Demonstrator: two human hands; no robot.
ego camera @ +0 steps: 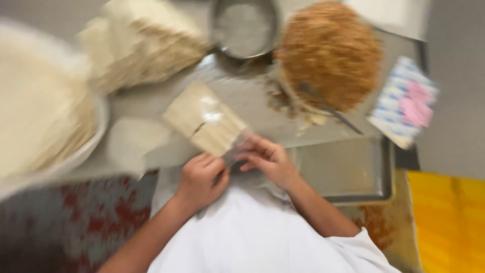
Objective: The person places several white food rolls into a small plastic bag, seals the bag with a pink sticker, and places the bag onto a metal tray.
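Wrapped pale sheets, a flat stack in a clear plastic packet (pixel 204 119), sit at the middle of the steel table (pixel 252 101), and I have both hands on the packet's near end. Starting from the far left, I see a wide bowl (pixel 98 126) heaped with pale strips, badly blurred. Behind it, a tall pile of cream-coloured sheets (pixel 141 45) leans near the table's back edge. A loose white sheet (pixel 134 141) lies flat just left of the packet.

My left hand (pixel 199 179) is curled shut, its fingers pinching the plastic at the packet's lower corner. My right hand (pixel 268 159) meets it just beside, fingers bent and gripping the same crinkled plastic edge (the blur hides exactly how the fingertips lie).

Further back, a round metal sieve (pixel 245 28) holds pale powder. To its right a bowl mounded with orange-brown shreds (pixel 331 53) has a spoon (pixel 328 108) resting against it, with crumbs scattered on the table nearby. An empty-looking metal tray (pixel 348 169) lies right of my hands, and a blue-and-pink packet (pixel 404 101) sits at the far right edge.
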